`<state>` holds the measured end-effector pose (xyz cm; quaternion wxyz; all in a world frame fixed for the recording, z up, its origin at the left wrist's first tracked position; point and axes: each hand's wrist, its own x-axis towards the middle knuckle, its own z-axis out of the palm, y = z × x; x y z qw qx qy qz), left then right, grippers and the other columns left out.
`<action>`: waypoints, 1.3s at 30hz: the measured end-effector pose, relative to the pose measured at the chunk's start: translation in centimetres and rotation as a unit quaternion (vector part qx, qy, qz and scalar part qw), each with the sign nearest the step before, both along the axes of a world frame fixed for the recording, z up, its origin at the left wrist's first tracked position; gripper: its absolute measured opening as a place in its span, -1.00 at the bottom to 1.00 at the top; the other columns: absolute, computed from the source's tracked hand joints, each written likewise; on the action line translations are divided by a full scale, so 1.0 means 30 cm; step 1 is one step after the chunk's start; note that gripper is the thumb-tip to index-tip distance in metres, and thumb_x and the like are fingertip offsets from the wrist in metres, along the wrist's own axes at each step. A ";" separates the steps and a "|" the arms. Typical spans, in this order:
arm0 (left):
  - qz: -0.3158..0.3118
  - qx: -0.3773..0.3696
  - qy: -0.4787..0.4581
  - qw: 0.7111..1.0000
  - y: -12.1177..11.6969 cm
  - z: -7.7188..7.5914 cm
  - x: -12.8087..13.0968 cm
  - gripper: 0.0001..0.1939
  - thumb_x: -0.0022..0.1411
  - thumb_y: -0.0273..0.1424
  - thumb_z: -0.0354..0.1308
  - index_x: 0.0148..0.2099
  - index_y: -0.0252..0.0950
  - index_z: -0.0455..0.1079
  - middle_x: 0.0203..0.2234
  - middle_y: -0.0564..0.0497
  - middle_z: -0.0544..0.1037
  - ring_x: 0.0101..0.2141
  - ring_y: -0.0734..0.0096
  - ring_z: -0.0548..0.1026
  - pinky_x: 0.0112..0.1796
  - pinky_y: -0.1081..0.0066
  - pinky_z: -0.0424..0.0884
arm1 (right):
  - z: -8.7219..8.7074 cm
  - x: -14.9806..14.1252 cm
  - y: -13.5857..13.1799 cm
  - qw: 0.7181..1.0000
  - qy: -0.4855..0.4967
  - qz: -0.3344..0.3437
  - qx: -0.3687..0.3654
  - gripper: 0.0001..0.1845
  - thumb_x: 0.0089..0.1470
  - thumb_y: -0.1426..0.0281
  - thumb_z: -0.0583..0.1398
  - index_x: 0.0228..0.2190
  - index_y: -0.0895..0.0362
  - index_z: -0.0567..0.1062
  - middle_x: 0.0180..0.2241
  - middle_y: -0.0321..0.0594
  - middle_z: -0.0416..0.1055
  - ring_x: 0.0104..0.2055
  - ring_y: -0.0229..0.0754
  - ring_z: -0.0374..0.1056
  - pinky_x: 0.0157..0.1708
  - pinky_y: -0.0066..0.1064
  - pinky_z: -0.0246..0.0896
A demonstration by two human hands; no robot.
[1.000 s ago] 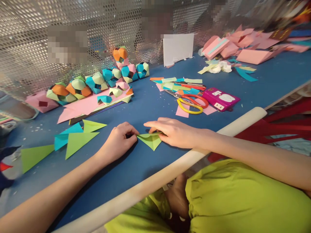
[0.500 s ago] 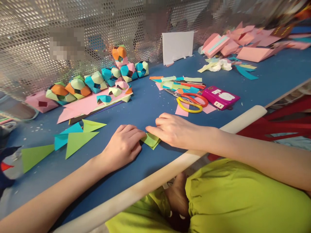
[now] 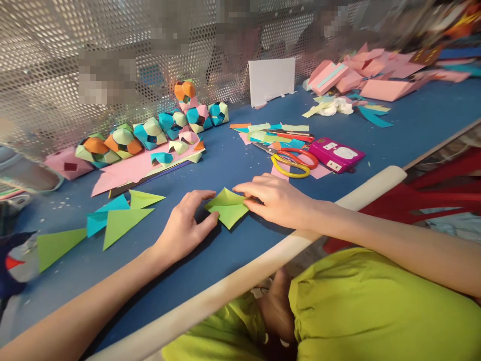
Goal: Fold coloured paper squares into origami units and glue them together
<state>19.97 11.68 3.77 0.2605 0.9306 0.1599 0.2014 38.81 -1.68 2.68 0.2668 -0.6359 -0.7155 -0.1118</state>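
Note:
A folded piece of green paper (image 3: pixel 230 213) lies on the blue table between my hands, its creased layers partly spread into a diamond. My left hand (image 3: pixel 188 218) is at its left corner, thumb and index finger apart, with the thumb tip at the paper's edge. On the other side, my right hand (image 3: pixel 280 200) has its thumb and fingers around the right corner. To the left lie loose triangles: a light green triangle (image 3: pixel 126 225), a smaller green one (image 3: pixel 145 198), a blue folded piece (image 3: pixel 107 213) and a darker green triangle (image 3: pixel 60 245).
Folded paper balls (image 3: pixel 122 140) line the metal mesh behind pink sheets (image 3: pixel 130 168). Scissors (image 3: pixel 293 165), paper strips (image 3: pixel 280 135) and a purple power adapter (image 3: pixel 336 154) lie ahead. Pink paper pieces (image 3: pixel 391 87) are heaped far right. A white rounded edge (image 3: pixel 233 291) borders the table.
The green paper has gone from a small folded strip to a wider, opened diamond. My left hand's thumb and index finger have spread apart. The view has shifted slightly.

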 end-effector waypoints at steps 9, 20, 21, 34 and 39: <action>0.085 -0.523 -0.171 0.831 -0.047 0.010 0.033 -0.61 0.04 -0.40 0.27 -0.06 -0.25 0.31 -0.29 0.03 0.50 -0.35 0.44 0.48 -0.31 0.41 0.41 | 0.021 -0.044 0.018 0.956 0.293 0.004 0.003 -0.75 0.03 0.53 0.17 -0.20 0.18 0.50 -0.43 -0.29 0.49 -0.43 -0.32 0.34 -0.39 -0.52 0.19; 0.082 -0.570 -0.178 0.798 -0.079 0.011 0.029 -0.54 0.00 -0.49 0.29 -0.03 -0.25 0.29 -0.34 0.06 0.55 -0.38 0.45 0.52 -0.31 0.45 0.41 | 0.033 -0.086 0.036 0.908 0.413 0.022 -0.065 -0.90 0.02 0.43 0.17 -0.37 0.21 0.44 -0.51 -0.34 0.33 -0.46 -0.34 0.22 -0.45 -0.51 0.13; 0.083 -0.571 -0.184 0.796 -0.083 0.012 0.029 -0.53 -0.01 -0.50 0.30 -0.03 -0.24 0.29 -0.35 0.07 0.56 -0.39 0.46 0.51 -0.31 0.46 0.40 | 0.035 -0.088 0.038 0.904 0.421 0.022 -0.069 -0.93 0.02 0.44 0.16 -0.41 0.20 0.42 -0.53 -0.36 0.30 -0.48 -0.35 0.20 -0.47 -0.51 0.10; 0.061 -0.569 -0.158 0.805 -0.106 -0.013 0.019 -0.74 0.00 -0.42 0.31 -0.20 -0.28 0.41 -0.35 0.04 0.58 -0.29 0.30 0.52 -0.26 0.37 0.39 | 0.015 -0.095 0.044 0.904 0.421 0.021 -0.073 -0.81 -0.01 0.44 0.18 -0.27 0.16 0.45 -0.50 -0.37 0.31 -0.44 -0.33 0.21 -0.46 -0.51 0.06; 0.048 -0.559 -0.157 0.813 -0.107 -0.022 0.016 -0.76 0.06 -0.41 0.27 -0.17 -0.27 0.41 -0.33 0.05 0.57 -0.29 0.33 0.51 -0.27 0.39 0.38 | 0.009 -0.097 0.045 0.906 0.418 0.014 -0.068 -0.80 0.00 0.44 0.17 -0.25 0.16 0.45 -0.50 -0.37 0.32 -0.44 -0.33 0.23 -0.47 -0.51 0.08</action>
